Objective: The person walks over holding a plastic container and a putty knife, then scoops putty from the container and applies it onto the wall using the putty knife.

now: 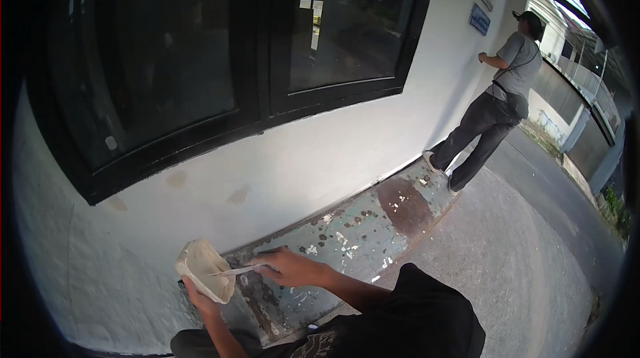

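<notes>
My left hand grips a cream-coloured tub from below, its opening tilted toward me. Pale residue coats the tub's inside; how much it holds I cannot make out. In my right hand is a thin flat tool that looks like a putty knife, its tip reaching into the tub. Close by stands the white wall, with beige patches below the window frame.
A black-framed window fills the upper left. Below the wall runs a worn, paint-spattered ledge. Another person in a grey shirt and cap stands at its far end, facing the wall. Grey paving lies to the right.
</notes>
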The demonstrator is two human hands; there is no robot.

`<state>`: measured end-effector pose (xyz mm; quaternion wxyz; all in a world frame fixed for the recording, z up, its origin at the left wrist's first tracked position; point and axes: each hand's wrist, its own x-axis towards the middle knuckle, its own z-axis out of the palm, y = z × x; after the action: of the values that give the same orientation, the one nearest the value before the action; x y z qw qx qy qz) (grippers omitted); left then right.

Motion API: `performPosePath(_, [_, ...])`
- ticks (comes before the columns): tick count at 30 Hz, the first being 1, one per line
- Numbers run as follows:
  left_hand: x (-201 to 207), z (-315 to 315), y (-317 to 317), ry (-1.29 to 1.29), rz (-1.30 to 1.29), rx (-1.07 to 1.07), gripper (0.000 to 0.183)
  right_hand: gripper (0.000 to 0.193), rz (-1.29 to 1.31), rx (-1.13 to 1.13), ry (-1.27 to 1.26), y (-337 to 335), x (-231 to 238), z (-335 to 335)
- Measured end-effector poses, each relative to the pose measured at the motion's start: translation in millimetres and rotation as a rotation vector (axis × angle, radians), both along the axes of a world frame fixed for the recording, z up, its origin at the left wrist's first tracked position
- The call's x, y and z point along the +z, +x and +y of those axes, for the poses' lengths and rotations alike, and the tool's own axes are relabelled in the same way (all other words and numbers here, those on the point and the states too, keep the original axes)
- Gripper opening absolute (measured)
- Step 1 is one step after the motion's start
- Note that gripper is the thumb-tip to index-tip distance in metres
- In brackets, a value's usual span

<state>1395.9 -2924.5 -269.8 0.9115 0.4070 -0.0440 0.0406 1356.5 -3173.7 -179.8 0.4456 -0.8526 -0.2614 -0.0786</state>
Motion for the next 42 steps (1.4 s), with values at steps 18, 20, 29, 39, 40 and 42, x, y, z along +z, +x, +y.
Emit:
performPosePath(18, [6.8, -22.1, 9.5, 0.004, -0.05, -0.09, 0.065, 0.025, 0.03, -0.086, 0.014, -9.7, -6.2, 1.0])
performPosePath(20, [4.1, -24.6, 6.2, -0.037, -0.017, -0.113, 0.066, 0.025, 0.125, -0.077, 0.032, -15.3, -3.0, 2.7])
performPosePath(29, [-13.9, -32.4, 12.4, -0.027, 0.029, -0.131, 0.069, 0.024, 0.055, -0.15, 0.051, -23.2, -18.2, 2.5])
performPosePath(39, [1.5, -32.1, 2.3, -0.057, 0.039, -0.149, 0.07, 0.029, 0.06, -0.198, 0.041, -32.7, -12.6, 9.8])
performPosePath(40, [0.6, -30.8, 2.9, -0.058, 0.038, -0.147, 0.07, 0.029, 0.06, -0.196, 0.039, -32.4, -12.7, 10.6])
performPosePath(42, [-2.6, -28.5, 5.9, -0.033, 0.026, -0.143, 0.069, 0.029, 0.095, -0.217, 0.018, -31.4, -13.9, 11.2])
